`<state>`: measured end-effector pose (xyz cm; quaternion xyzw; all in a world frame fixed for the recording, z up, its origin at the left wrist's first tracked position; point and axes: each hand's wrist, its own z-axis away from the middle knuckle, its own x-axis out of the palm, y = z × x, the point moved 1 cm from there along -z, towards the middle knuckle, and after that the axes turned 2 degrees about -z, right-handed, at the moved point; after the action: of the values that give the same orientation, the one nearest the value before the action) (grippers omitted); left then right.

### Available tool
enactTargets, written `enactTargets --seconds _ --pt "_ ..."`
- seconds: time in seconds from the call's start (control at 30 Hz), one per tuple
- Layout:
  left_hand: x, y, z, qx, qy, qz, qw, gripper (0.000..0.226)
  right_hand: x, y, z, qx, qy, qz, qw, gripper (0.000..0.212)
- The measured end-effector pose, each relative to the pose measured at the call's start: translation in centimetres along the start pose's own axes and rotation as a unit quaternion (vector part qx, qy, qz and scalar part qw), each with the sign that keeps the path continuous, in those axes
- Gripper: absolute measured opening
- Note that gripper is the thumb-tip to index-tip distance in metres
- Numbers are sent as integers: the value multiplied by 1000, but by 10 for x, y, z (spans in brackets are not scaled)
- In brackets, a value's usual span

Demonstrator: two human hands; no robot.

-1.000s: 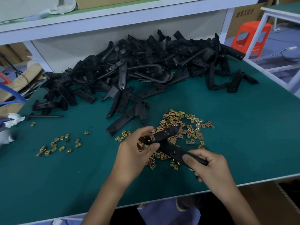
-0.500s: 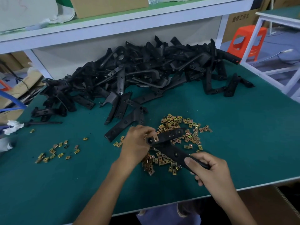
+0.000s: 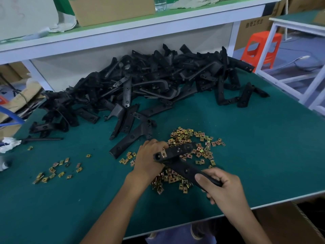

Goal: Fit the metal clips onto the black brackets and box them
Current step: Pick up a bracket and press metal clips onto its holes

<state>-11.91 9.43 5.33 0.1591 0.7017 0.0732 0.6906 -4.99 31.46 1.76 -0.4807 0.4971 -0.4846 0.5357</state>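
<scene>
Works at a green table (image 3: pixel 263 155), loaded along the back with a big pile of black brackets (image 3: pixel 158 81). Has a cardboard box (image 3: pixel 290 224) below the near edge on the right, probably for finished pieces. Draws on a heap of metal clips (image 3: pixel 191 136) near the front, with a smaller scatter of clips (image 3: pixel 58 171) well apart to the left.

Holds one bracket (image 3: pixel 182 167) just above that heap. Grips its long leg in the right hand (image 3: pixel 223 187), fingers wrapped fully round, thumb laid along the top. Curls the left hand (image 3: pixel 149 159) about the bent end, fingertips at the far edge, thumb hidden behind the plastic. Shows one brass-coloured clip (image 3: pixel 163 154) seated at that end.

Looks to be mid-fitting: one clip on, the other holes on the short arm bare. Calls next for picking a loose clip from the heap, turning its open mouth to the bracket's edge and sliding it on until the holes line up. Needs a firm right-hand hold against that push. Risks a crooked seat if pushed at a slant. Leaves boxing for afterwards.
</scene>
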Motion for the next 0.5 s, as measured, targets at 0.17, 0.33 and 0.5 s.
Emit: enactTargets --seconds 0.17,0.33,0.5 --pt "-3 6 -4 15 -23 19 999 13 0 0 0 0 14 -8 1000 8" --pt "-5 -1 -7 36 -59 104 992 22 1 -1 1 -1 14 -10 1000 7" --pt "-9 -9 -1 -42 14 219 975 10 0 -2 2 2 10 -17 1000 4"
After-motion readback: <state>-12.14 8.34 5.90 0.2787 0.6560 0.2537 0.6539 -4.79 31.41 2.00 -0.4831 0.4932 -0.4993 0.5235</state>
